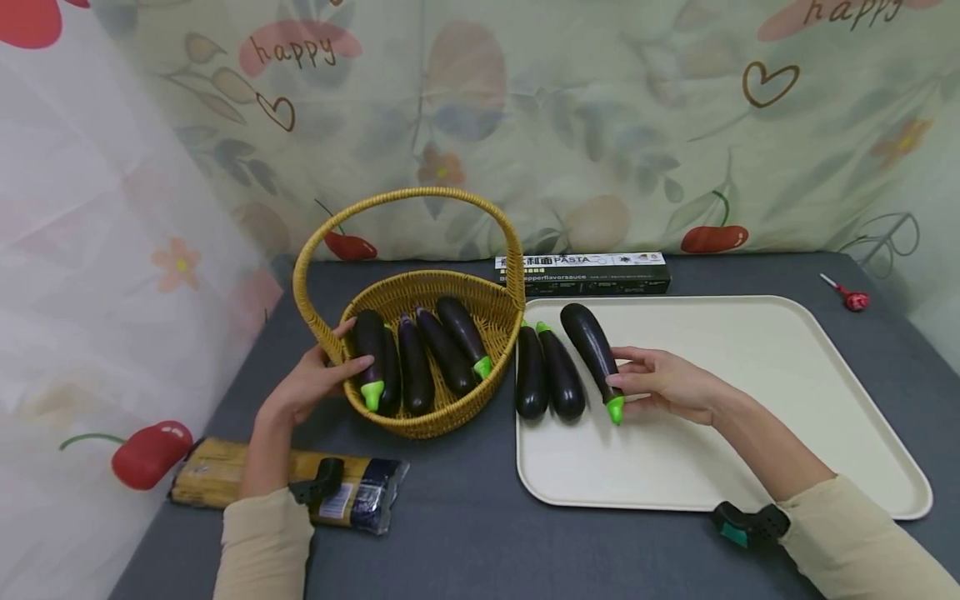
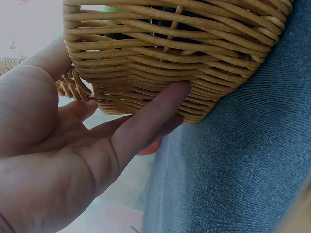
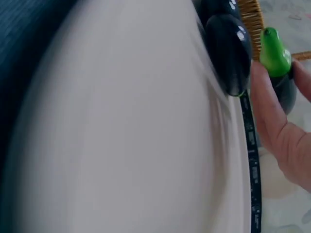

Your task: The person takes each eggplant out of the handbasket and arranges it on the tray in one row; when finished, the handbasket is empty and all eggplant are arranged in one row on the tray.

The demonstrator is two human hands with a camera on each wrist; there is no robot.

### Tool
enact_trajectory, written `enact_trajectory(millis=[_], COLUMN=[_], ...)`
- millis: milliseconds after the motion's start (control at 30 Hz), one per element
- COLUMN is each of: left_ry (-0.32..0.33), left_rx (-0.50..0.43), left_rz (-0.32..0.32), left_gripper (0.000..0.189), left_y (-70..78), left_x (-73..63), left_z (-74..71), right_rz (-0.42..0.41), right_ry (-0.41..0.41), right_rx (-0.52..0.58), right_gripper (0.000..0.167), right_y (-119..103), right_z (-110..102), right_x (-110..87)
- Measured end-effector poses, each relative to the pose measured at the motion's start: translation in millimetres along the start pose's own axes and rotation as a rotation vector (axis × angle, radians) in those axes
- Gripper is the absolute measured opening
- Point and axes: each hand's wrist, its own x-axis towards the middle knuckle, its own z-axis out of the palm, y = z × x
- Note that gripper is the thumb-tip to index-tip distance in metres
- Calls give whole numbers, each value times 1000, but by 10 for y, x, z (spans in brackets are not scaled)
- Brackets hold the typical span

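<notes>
At the left side of a wicker basket (image 1: 427, 425), my left hand (image 1: 303, 385) grips the rim. Its thumb reaches over the rim against an eggplant (image 1: 369, 342), and its other fingers lie along the outside of the woven wall (image 2: 146, 63). Several dark eggplants with green caps lie in the basket. My right hand (image 1: 667, 383) holds another eggplant (image 1: 590, 337) near its green end, over the left part of a white tray (image 1: 750, 450). Beside it on the tray, two eggplants (image 1: 561, 375) lie side by side. The right wrist view shows the held eggplant's green cap (image 3: 274, 53) between fingers and thumb.
Behind the basket and tray stands a dark pasta box (image 1: 600, 279). A yellow pasta packet (image 1: 352, 483) lies under my left forearm. A red lollipop (image 1: 855, 300) lies at the far right of the grey table (image 1: 465, 533). The basket's tall handle (image 1: 420, 193) arches above it.
</notes>
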Motion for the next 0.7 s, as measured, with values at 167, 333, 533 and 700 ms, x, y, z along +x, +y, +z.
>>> enact_trajectory(millis=[167, 333, 533, 700], left_ry=[-1, -1, -4, -6], left_rx=[-4, -9, -12, -14], left_rz=[-3, 1, 4, 1], left_gripper=[82, 82, 81, 81], left_y=[0, -4, -5, -1], left_x=[4, 5, 3, 5], left_z=[-1, 2, -3, -2], right_rz=[43, 79, 113, 115], right_ry=[16, 26, 57, 83], right_rx=[22, 4, -65, -103], right_gripper=[74, 74, 75, 75], right_y=[2, -32, -35, -27], right_z=[-34, -26, 1, 42], right_x=[41, 55, 97, 133])
